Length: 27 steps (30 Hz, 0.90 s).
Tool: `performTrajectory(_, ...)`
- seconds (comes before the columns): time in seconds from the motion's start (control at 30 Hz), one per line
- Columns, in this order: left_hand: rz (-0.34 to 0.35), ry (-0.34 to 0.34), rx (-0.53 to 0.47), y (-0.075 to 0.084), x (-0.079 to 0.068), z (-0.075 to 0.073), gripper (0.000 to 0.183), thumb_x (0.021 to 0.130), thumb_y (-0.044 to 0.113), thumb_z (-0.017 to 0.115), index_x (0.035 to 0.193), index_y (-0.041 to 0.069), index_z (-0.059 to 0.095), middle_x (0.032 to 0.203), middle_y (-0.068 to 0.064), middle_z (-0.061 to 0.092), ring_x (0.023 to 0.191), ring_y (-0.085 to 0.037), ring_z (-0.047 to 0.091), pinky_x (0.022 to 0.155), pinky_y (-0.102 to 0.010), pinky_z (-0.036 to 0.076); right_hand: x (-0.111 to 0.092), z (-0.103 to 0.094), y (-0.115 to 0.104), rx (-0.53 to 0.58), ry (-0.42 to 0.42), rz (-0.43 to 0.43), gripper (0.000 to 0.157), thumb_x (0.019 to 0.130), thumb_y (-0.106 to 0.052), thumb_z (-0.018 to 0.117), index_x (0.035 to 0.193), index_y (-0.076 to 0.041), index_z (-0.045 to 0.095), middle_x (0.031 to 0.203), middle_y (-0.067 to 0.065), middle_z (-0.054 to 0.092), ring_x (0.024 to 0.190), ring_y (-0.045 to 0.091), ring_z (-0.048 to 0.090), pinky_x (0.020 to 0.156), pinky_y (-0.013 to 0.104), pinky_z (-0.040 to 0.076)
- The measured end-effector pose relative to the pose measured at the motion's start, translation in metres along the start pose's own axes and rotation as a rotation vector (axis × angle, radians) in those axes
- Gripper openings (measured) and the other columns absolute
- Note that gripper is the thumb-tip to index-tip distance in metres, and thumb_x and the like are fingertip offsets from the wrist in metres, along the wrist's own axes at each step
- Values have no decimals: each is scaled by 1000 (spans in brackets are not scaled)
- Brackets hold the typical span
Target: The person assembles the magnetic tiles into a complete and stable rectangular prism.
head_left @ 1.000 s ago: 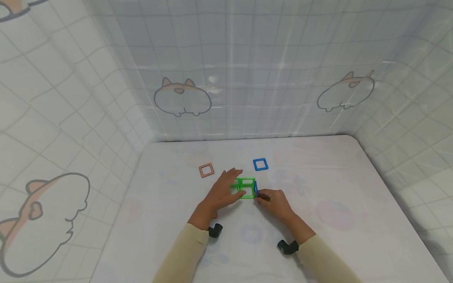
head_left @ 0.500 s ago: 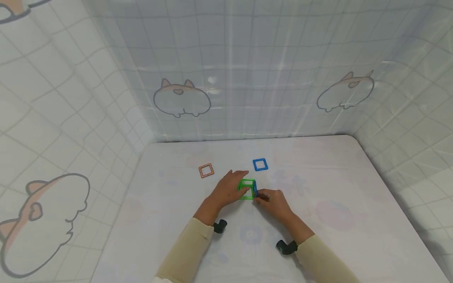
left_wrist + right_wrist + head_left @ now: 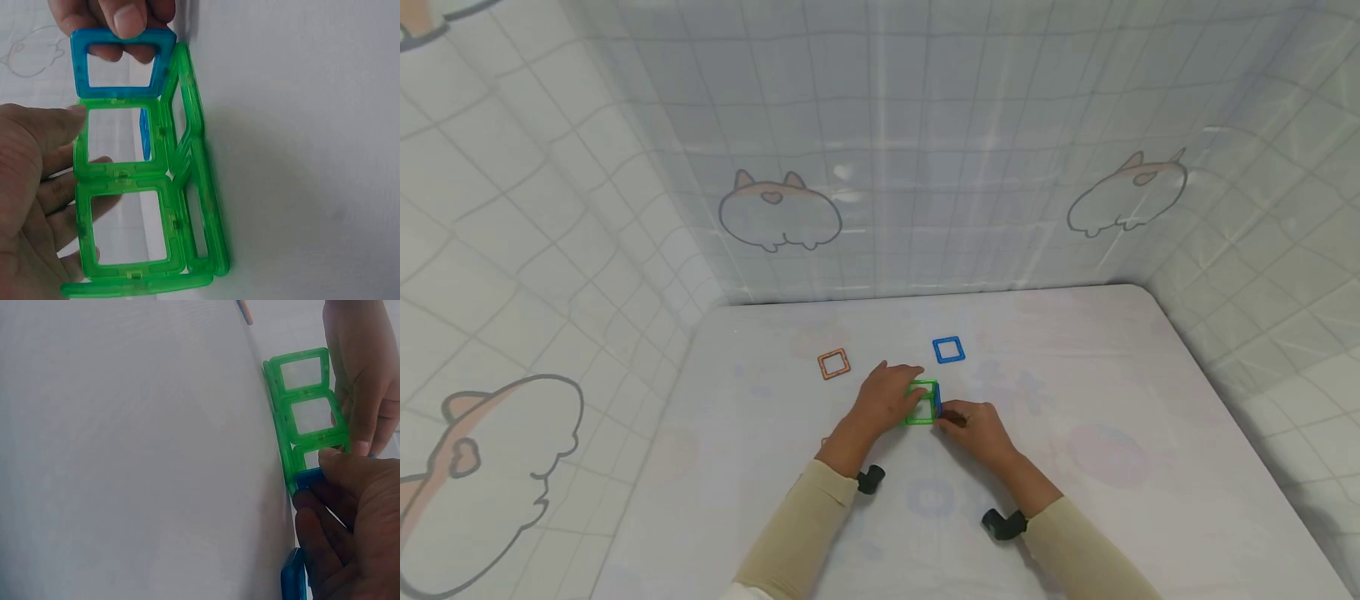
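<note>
Green open-square magnetic tiles (image 3: pixel 921 422) stand joined in a box-like row on the table, partly covered by my left hand (image 3: pixel 880 402). That hand reaches over the row from the left. In the left wrist view its thumb lies on the edge of a green tile (image 3: pixel 122 169), with fingers behind. My right hand (image 3: pixel 979 429) pinches a blue square tile (image 3: pixel 119 92) between thumb and fingers. This blue tile stands edge to edge against the right end of the green row. In the right wrist view, the green row (image 3: pixel 306 394) stretches away beyond the pinching fingers.
A loose blue square tile (image 3: pixel 952 360) lies flat behind the green row. Farther left lies an orange square tile (image 3: pixel 837 376). A small orange edge (image 3: pixel 825 441) peeks out beside my left wrist. A white patterned cloth covers the table (image 3: pixel 1075 358), with tile-print curtains (image 3: pixel 940 208) around it.
My left hand has slid right along the green tiles, covering more of their left part. The right hand stays at the right end, still pinching the blue tile.
</note>
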<state>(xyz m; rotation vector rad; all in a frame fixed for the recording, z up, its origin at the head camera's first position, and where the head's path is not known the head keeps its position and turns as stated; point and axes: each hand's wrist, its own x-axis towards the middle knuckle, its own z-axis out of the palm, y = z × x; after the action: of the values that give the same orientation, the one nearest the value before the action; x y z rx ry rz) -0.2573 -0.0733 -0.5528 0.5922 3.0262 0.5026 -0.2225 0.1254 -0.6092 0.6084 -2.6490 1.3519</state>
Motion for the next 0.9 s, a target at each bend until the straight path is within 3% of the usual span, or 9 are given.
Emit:
performTrajectory(0.23,54,6,-11,3,2,5,43,98,36,63,138,20,60,134,2,65,125,-16,59,107,-39,47,1,1,2,12,-3,-1,20,84,-12,80,103,-6,77,97,3,77,85,10,73,73,20,59)
performTrajectory(0.43,39,-8,-21,3,5,7,36,103,19,55,138,21,61,133,2,65,124,-16,60,103,-39,50,2,3,3,-2,-1,4,20,85,-13,80,104,-7,77,98,1,77,86,8,72,74,21,59)
performTrajectory(0.63,4,-37,-46,4,5,3,46,96,2,56,136,22,63,134,2,65,124,-17,60,103,-39,51,2,3,0,-1,8,9,20,85,-12,80,104,-7,77,98,0,77,86,9,71,74,24,60)
performTrajectory(0.9,30,-27,-16,3,4,2,54,89,-3,63,135,26,64,128,4,68,117,-17,64,97,-37,54,2,2,-1,1,10,17,19,85,-10,79,103,-6,77,98,1,77,89,11,72,77,26,60)
